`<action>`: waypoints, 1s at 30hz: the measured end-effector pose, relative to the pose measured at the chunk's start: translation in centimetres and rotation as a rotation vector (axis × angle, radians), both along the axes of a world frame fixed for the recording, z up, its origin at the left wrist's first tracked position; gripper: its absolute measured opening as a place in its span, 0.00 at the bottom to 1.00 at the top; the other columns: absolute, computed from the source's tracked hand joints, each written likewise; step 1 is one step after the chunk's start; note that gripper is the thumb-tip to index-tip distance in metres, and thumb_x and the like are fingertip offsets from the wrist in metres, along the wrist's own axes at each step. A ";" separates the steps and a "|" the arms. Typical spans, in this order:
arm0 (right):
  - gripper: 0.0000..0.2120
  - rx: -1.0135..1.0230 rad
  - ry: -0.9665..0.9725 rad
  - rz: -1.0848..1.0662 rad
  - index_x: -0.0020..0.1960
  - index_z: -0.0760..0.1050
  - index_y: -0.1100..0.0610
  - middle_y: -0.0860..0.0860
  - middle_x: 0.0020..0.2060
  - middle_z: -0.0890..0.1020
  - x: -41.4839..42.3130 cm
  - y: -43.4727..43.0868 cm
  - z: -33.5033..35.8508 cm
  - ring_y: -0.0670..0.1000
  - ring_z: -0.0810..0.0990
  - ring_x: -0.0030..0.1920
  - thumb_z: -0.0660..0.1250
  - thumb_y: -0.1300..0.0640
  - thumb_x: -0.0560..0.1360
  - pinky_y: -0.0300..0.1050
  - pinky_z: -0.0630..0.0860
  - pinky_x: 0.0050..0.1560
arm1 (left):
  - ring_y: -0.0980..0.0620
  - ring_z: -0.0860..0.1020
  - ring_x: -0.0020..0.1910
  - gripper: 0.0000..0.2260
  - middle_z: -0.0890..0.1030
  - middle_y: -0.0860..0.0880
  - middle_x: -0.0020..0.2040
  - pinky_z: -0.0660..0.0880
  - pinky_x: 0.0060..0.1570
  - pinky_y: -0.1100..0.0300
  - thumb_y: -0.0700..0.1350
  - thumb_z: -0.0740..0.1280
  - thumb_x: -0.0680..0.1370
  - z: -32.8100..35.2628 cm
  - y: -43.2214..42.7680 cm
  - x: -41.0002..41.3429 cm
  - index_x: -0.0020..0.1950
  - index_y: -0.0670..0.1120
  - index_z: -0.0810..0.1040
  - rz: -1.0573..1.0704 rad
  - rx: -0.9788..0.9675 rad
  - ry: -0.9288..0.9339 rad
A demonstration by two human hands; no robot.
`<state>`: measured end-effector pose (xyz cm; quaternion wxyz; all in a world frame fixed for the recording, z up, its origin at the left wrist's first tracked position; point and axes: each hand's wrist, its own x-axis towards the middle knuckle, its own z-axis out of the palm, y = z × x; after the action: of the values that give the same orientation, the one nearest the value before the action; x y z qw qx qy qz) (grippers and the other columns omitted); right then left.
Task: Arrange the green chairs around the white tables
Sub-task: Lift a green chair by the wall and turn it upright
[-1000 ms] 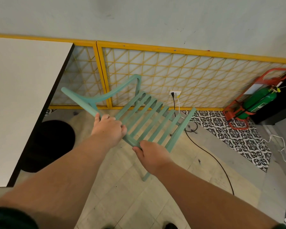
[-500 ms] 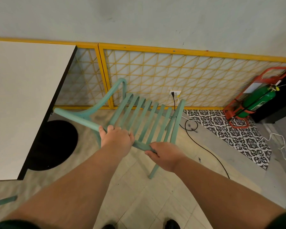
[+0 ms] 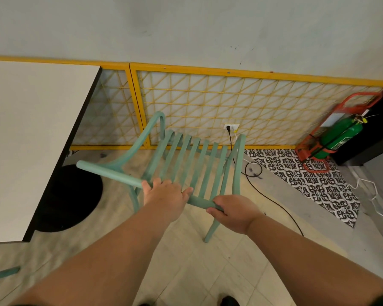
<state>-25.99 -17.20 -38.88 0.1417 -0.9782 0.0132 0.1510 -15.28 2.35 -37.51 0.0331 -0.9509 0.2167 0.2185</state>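
Two hands [image 3: 164,196] [image 3: 233,214] on green chair [image 3: 111,175]

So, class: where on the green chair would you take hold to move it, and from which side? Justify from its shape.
Take the round top rail of the green chair, from behind the back, hands apart. It is a slim bar that fingers can wrap, and it faces the person; the left hand and right hand grip it so.
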 end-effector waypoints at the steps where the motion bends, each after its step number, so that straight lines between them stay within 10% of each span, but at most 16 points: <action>1: 0.21 -0.002 -0.003 -0.002 0.44 0.72 0.49 0.46 0.33 0.76 0.0 0.0 0.0 0.47 0.75 0.33 0.54 0.33 0.81 0.46 0.68 0.31 | 0.43 0.67 0.68 0.31 0.77 0.50 0.61 0.55 0.69 0.33 0.68 0.41 0.81 -0.1 0.3 0.2 0.62 0.53 0.77 -0.012 -0.020 0.013; 11: 0.24 0.047 -0.028 -0.059 0.45 0.73 0.47 0.46 0.35 0.77 0.2 0.1 -0.1 0.46 0.76 0.34 0.50 0.30 0.79 0.48 0.75 0.34 | 0.45 0.75 0.60 0.50 0.81 0.50 0.57 0.68 0.62 0.46 0.87 0.42 0.60 1.8 8.7 9.1 0.59 0.55 0.79 -0.109 0.071 -0.003; 18: 0.26 -0.022 0.094 -0.080 0.42 0.73 0.49 0.47 0.36 0.78 0.9 0.6 -0.2 0.49 0.78 0.35 0.49 0.30 0.80 0.47 0.72 0.33 | 0.48 0.75 0.47 0.47 0.78 0.52 0.42 0.68 0.54 0.47 0.86 0.38 0.52 2.0 7.9 9.4 0.41 0.53 0.77 -0.142 0.170 0.056; 30: 0.33 -0.059 -0.013 -0.250 0.35 0.74 0.52 0.50 0.30 0.78 4.9 6.2 -0.9 0.51 0.77 0.31 0.42 0.34 0.82 0.48 0.74 0.31 | 0.47 0.77 0.51 0.48 0.78 0.52 0.44 0.69 0.57 0.48 0.86 0.39 0.52 1.6 7.9 9.5 0.45 0.53 0.78 -0.108 0.160 0.034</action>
<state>-21.11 -10.98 -39.81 0.1307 -0.9737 0.1385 0.1253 -5.75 10.28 -35.86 0.1169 -0.9282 0.2503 0.2493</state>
